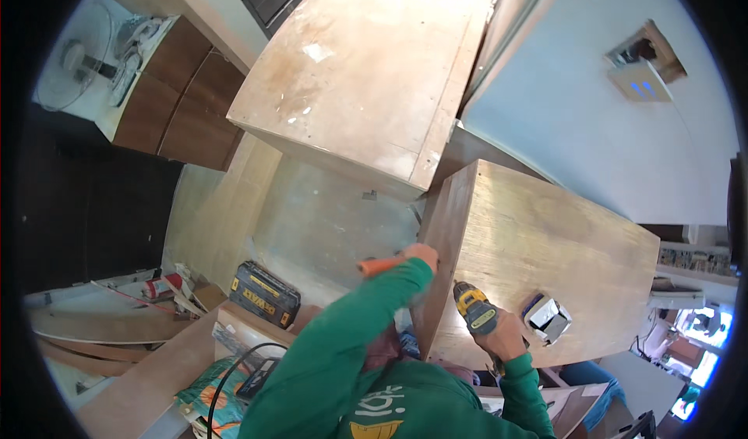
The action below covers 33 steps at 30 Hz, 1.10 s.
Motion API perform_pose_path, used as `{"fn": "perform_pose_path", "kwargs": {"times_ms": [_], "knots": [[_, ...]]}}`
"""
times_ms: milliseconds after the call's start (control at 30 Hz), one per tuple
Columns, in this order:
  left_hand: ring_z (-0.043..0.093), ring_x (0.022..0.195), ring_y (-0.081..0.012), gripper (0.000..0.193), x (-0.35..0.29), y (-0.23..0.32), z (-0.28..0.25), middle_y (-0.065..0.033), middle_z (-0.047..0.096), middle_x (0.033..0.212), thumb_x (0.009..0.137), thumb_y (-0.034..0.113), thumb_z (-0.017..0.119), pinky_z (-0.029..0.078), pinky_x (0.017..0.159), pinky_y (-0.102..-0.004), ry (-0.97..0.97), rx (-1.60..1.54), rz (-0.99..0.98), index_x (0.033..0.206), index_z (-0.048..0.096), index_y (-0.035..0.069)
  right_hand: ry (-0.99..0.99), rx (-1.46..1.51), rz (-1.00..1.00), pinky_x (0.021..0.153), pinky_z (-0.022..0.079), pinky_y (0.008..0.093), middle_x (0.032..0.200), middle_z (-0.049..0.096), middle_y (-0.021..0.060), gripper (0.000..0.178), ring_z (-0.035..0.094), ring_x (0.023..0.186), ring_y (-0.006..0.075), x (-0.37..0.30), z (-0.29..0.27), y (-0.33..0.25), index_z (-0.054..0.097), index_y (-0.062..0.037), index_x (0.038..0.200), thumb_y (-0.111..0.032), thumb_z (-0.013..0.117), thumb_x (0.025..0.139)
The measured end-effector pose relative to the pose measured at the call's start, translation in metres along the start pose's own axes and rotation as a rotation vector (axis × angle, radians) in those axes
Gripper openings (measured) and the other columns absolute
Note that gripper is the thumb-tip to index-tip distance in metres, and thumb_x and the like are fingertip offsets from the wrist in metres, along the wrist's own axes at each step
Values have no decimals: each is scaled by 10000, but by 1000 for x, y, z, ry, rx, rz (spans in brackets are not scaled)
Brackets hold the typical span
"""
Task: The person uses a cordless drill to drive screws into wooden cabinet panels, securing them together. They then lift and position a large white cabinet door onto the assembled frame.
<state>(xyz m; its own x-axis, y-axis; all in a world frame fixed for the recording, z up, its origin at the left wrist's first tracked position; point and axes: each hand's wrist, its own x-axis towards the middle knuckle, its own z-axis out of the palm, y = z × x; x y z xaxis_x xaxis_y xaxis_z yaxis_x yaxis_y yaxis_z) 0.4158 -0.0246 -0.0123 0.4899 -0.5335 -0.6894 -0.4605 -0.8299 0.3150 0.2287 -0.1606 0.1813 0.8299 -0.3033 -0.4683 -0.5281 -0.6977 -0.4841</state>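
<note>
My right hand is wrapped round a yellow and black cordless drill, held over the top of a wooden box with its front end pointing away from me. Close to the side panel of that box, my left hand is closed on an orange rod-like handle that sticks out to the left. My sleeve covers part of it, so what kind of tool it belongs to cannot be told. Just right of the drill, a small open white and dark packet lies on the box top.
Beyond my hands stands a larger wooden cabinet with a stained top. A black and yellow tool case sits at left, near wood offcuts and a cable. On the right wall, a switch plate hangs from its opening.
</note>
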Motion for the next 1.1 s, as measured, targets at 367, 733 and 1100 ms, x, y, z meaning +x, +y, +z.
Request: {"fn": "perform_pose_path", "kwargs": {"times_ms": [367, 733, 1100], "knots": [[711, 1017, -356, 452, 48, -154, -222, -245, 733, 1113, 958, 360, 662, 545, 904, -431, 628, -238, 268, 1223, 702, -5, 75, 21, 117, 772, 575, 522, 890, 730, 208, 412, 717, 865, 417, -32, 22, 4, 676, -73, 1085, -251, 783, 730], [656, 1048, -432, 361, 153, -186, -325, -257, 701, 1154, 993, 266, 586, 518, 934, -472, 989, 267, 24, 1265, 680, 47, 33, 209, 253, 797, 571, 498, 884, 717, 185, 363, 711, 893, 396, -38, 21, -19, 648, -45, 1035, -242, 767, 755], [653, 1066, -328, 267, -75, 308, -18, -140, 685, 1117, 880, 81, 636, 535, 906, -428, 53, -74, 1382, 1143, 670, 50, 127, 409, 53, 782, 554, 523, 925, 708, 219, 401, 705, 912, 417, -65, 42, 41, 630, -32, 1099, -142, 743, 731]]}}
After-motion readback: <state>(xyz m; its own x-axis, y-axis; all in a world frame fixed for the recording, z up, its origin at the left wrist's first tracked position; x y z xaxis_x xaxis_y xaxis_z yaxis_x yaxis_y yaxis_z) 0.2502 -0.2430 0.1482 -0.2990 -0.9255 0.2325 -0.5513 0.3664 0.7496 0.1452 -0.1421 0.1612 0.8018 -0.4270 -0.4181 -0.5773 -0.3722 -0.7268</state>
